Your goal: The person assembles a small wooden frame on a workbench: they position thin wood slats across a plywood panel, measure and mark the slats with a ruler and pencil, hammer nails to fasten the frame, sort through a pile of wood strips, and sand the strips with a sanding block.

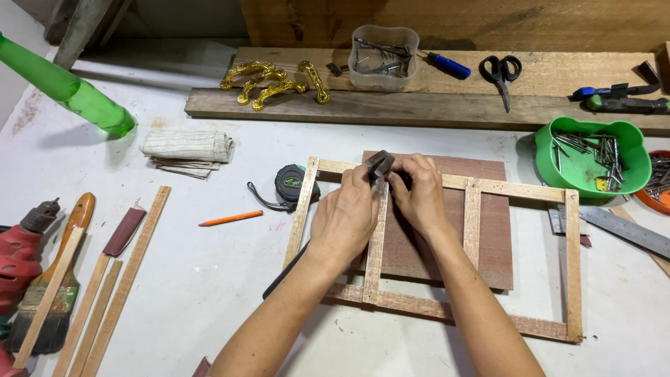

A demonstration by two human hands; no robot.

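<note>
both my hands meet at the top rail of the wooden frame, which lies flat on the white table over a reddish-brown board. my left hand and my right hand close together around a small dark metal piece, pinching it from both sides right where an upright slat of the frame joins the top rail. just what kind of piece it is i cannot tell.

just left of the frame sits a black tape measure, and further left an orange pencil and a folded cloth. well left of the frame lie loose wood strips, a paintbrush and a red drill. right of the frame stands a green bowl of nails with a steel ruler below it. beyond the frame, on a plank, rest gold handles, a clear tub, a blue screwdriver and black scissors.
</note>
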